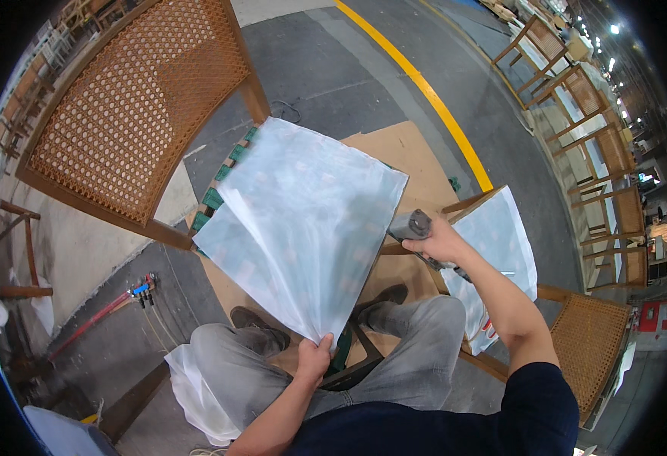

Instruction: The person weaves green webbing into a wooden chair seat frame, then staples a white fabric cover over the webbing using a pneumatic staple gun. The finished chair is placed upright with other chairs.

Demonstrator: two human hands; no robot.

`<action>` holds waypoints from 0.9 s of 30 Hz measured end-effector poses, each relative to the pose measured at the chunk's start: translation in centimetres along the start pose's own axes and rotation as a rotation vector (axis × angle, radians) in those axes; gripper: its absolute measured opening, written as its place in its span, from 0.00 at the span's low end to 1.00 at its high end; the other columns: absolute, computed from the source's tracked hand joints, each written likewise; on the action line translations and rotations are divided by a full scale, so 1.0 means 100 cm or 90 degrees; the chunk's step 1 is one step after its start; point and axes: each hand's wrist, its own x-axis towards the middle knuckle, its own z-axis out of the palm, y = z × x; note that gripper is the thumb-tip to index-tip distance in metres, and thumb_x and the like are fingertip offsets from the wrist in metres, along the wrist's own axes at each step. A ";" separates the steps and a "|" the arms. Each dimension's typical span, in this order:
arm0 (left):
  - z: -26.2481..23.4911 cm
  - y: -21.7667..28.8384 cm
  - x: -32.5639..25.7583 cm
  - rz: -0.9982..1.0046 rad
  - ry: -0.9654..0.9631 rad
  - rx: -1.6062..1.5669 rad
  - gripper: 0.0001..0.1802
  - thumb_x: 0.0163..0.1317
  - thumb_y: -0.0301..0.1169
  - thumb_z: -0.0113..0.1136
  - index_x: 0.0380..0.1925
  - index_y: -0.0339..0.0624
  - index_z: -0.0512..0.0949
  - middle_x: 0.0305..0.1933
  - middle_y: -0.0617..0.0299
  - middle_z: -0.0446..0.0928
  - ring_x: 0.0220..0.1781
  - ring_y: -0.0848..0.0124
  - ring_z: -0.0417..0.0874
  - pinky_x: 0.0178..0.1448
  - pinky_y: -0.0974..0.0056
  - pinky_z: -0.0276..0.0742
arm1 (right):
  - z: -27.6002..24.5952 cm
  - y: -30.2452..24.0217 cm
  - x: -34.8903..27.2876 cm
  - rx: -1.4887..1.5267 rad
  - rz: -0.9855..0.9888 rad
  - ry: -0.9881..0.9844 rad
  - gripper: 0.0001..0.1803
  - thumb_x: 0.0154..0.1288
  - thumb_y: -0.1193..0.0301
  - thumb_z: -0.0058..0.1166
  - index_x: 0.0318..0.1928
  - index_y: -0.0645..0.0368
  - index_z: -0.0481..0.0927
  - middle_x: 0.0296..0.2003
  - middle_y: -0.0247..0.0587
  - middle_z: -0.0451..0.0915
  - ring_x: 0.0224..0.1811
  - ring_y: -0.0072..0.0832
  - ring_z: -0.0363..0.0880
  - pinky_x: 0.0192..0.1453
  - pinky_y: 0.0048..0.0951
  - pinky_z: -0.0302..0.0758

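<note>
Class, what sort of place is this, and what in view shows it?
Probably a furniture workshop or factory: similar wooden chairs stand at right, a yellow line crosses the grey floor, and a white sheet partly covers green webbing beside a cane chair back.

The person wears a dark navy shirt (402, 432) whose short sleeve (543, 399) ends near the right elbow, faded grey jeans (425, 349) with paler patches over the thighs, and dark shoes (389, 296).

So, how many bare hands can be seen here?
2: the left hand grips the near corner of the white fabric; the right hand holds a dark handheld tool beside the fabric's right edge.
</note>
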 end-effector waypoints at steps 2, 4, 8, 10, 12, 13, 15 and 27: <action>0.002 0.001 0.000 0.004 -0.008 0.012 0.14 0.75 0.31 0.65 0.52 0.29 0.83 0.37 0.61 0.84 0.29 0.74 0.79 0.33 0.64 0.76 | -0.001 0.012 -0.015 0.027 0.010 0.018 0.22 0.62 0.61 0.76 0.47 0.65 0.87 0.28 0.38 0.85 0.22 0.24 0.79 0.30 0.32 0.76; 0.000 -0.002 0.003 0.000 -0.002 0.045 0.14 0.76 0.31 0.65 0.51 0.29 0.83 0.36 0.61 0.84 0.27 0.74 0.78 0.32 0.64 0.75 | 0.001 0.007 -0.023 0.046 -0.010 0.007 0.21 0.63 0.61 0.76 0.46 0.65 0.87 0.27 0.37 0.85 0.22 0.23 0.79 0.30 0.32 0.76; 0.002 -0.004 0.004 0.032 -0.017 0.008 0.14 0.76 0.31 0.64 0.51 0.29 0.82 0.34 0.62 0.83 0.26 0.74 0.78 0.32 0.64 0.74 | 0.006 -0.002 -0.034 0.054 0.000 0.009 0.20 0.63 0.62 0.76 0.46 0.65 0.87 0.26 0.36 0.85 0.22 0.22 0.78 0.30 0.31 0.76; 0.003 -0.004 0.004 0.023 -0.015 0.003 0.14 0.76 0.31 0.64 0.51 0.29 0.82 0.33 0.62 0.83 0.26 0.74 0.78 0.32 0.64 0.74 | 0.009 -0.005 -0.037 0.038 0.004 0.000 0.20 0.63 0.62 0.76 0.47 0.65 0.87 0.27 0.36 0.85 0.22 0.22 0.78 0.30 0.31 0.77; 0.005 -0.003 0.004 0.023 -0.003 0.009 0.14 0.76 0.31 0.64 0.51 0.28 0.82 0.33 0.62 0.83 0.26 0.73 0.78 0.32 0.63 0.74 | 0.012 -0.013 -0.038 0.025 0.008 -0.013 0.20 0.63 0.62 0.76 0.47 0.64 0.87 0.27 0.36 0.85 0.22 0.22 0.78 0.30 0.31 0.77; 0.005 -0.003 0.003 0.022 0.005 0.012 0.15 0.76 0.31 0.64 0.52 0.28 0.82 0.33 0.62 0.83 0.26 0.73 0.78 0.32 0.63 0.74 | 0.014 -0.019 -0.039 0.021 0.010 -0.023 0.20 0.63 0.62 0.76 0.48 0.64 0.87 0.27 0.36 0.84 0.22 0.22 0.78 0.31 0.31 0.77; 0.002 -0.002 0.005 -0.017 -0.016 0.039 0.15 0.76 0.30 0.64 0.55 0.30 0.82 0.40 0.60 0.84 0.33 0.72 0.81 0.35 0.64 0.77 | 0.018 -0.025 -0.041 0.006 0.015 -0.037 0.20 0.64 0.62 0.76 0.48 0.64 0.87 0.26 0.36 0.84 0.22 0.22 0.78 0.31 0.31 0.77; 0.002 -0.008 0.006 0.041 -0.021 0.038 0.16 0.72 0.33 0.66 0.45 0.25 0.83 0.29 0.61 0.81 0.27 0.72 0.78 0.33 0.61 0.74 | 0.046 -0.015 -0.045 -0.096 -0.100 0.004 0.21 0.64 0.64 0.74 0.54 0.60 0.86 0.40 0.44 0.89 0.41 0.37 0.86 0.52 0.38 0.82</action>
